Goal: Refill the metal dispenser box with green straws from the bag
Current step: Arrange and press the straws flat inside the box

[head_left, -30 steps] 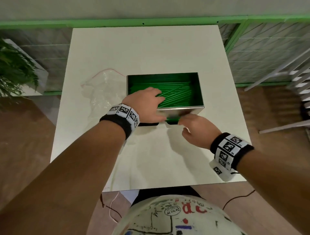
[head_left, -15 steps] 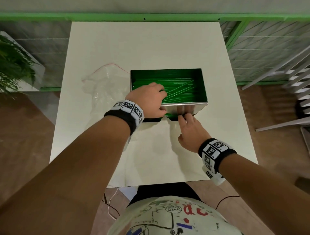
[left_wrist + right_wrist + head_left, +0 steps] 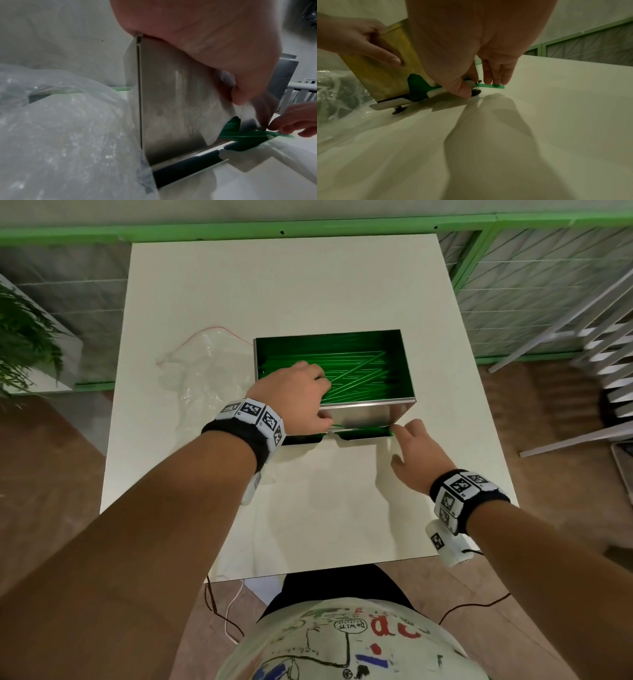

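One metal dispenser box point(image 3: 366, 414) stands on the white table point(image 3: 308, 285), just right of the table's middle, its open top facing up and its long axis running left to right across the person's view. Inside lies a bed of green straws point(image 3: 346, 371) (too many and too overlapped to count); most lie parallel to the box's long axis, while a few cross them at a slant, pointing from near left to far right. One green straw end point(image 3: 490, 85) pokes out sideways at the right end of the dispensing slot along the box's bottom front, lying level and in line with the box's length.

The left hand point(image 3: 294, 398) grips the box's near left corner: its fingers hook over the front rim into the box and the thumb presses the shiny front face. The right hand point(image 3: 416, 453) is at the box's lower right front corner, fingers reaching to the slot; in the right wrist view the thumb and a finger close around the protruding straw end beside the box's corner, though the contact itself is partly hidden.

One clear plastic bag point(image 3: 205, 364), crumpled, with a red strip along its mouth, lies on the table touching the box's left side.
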Demonstrator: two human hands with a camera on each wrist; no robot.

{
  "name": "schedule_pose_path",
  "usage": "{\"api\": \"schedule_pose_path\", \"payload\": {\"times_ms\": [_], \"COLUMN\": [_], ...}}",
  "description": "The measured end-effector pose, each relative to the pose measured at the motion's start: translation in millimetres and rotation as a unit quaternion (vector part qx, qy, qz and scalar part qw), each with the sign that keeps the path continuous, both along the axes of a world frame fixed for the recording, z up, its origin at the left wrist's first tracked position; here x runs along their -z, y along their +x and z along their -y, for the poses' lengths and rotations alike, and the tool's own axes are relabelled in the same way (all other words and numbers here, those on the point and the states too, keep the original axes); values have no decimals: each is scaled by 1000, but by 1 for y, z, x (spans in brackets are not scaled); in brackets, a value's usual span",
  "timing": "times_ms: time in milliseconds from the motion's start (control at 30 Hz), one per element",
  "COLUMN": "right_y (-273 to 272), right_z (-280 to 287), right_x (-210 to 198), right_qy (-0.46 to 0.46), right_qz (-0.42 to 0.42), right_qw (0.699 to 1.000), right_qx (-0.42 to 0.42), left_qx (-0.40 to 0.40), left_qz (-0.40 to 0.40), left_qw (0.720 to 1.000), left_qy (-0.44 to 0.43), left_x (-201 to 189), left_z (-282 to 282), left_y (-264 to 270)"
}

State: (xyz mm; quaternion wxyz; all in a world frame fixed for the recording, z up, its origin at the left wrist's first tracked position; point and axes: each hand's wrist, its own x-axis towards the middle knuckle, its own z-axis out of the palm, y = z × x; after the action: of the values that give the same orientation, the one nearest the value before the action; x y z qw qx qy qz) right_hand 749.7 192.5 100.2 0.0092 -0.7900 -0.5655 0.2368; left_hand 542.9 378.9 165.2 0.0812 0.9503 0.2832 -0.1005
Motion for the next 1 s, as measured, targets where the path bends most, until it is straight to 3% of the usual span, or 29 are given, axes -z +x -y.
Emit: {"api": "schedule_pose_path", "payload": {"times_ms": [100,233,367,467,633,733,833,1000], "right_y": [11,32,67,109,165,140,90,42], "right_z": [-7,-14,-4,20,66,55,11,-57], "right_x": [7,3,-23,-58,-112,-141,-157,-145], "right_qy": [45,29,-27,-57,161,280,331,176], "right_qz": [22,68,152,208,177,163,170,156], "right_qw": [999,997,986,976,971,946,922,968], "right_qx": [10,-20,-63,-34,18,-14,-109,-85], "left_qx": [1,15,24,17,-33,-38,-50,-85], "left_qz": [6,1,3,30,3,-13,38,168], "left_qw": [1000,1000,1000,999,999,999,998,982], "left_qy": [4,6,-2,-8,-14,-21,-28,-3], "left_x": [1,-2,-5,-2,-3,-1,0,-2], "left_z": [-1,0,0,0,-1,-1,0,2], "left_y": [0,0,1,-1,1,4,1,-6]}}
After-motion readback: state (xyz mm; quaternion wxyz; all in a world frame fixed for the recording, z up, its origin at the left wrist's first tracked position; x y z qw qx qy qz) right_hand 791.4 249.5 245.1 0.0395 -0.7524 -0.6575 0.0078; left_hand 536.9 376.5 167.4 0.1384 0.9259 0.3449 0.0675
